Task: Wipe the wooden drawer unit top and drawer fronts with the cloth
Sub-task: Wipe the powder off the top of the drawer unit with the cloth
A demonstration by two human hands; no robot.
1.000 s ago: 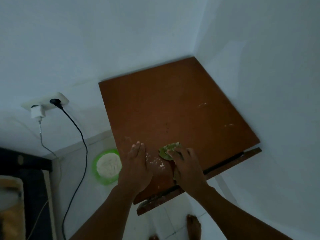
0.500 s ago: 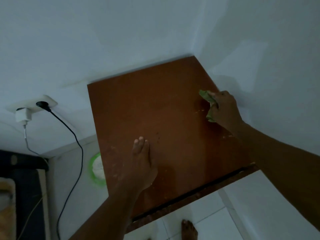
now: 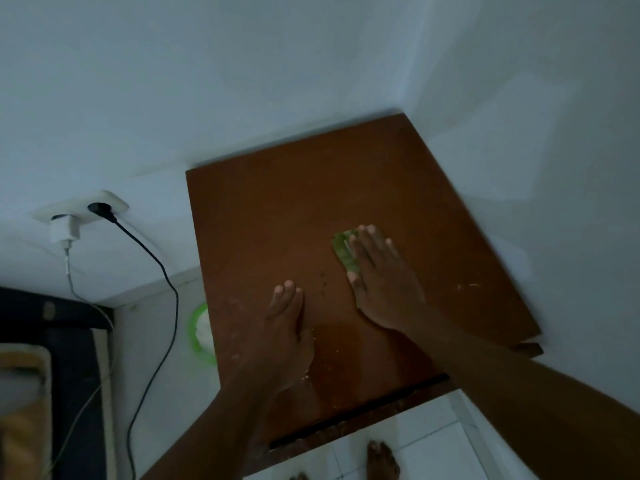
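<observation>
The wooden drawer unit top [image 3: 294, 209] is a brown board set into the corner of two white walls. My right hand [image 3: 384, 282] lies flat near the middle of the top and presses a green cloth [image 3: 343, 249] against the wood; the cloth shows at my fingertips and thumb side. My left hand [image 3: 287, 327] rests flat on the top, fingers together, just left of the right hand and nearer the front edge. White crumbs and smears lie around the left hand and near the right edge. The drawer fronts are hidden below the top.
A wall socket [image 3: 86, 209] with a white charger and a black cable [image 3: 156, 306] sits left of the unit. A green-rimmed bowl [image 3: 201, 334] stands on the floor beside the unit's left edge. My bare foot [image 3: 382, 462] is on white tiles in front.
My right hand has swept the cloth from the far right edge back toward the middle of the top. The left hand stays flat in about the same place.
</observation>
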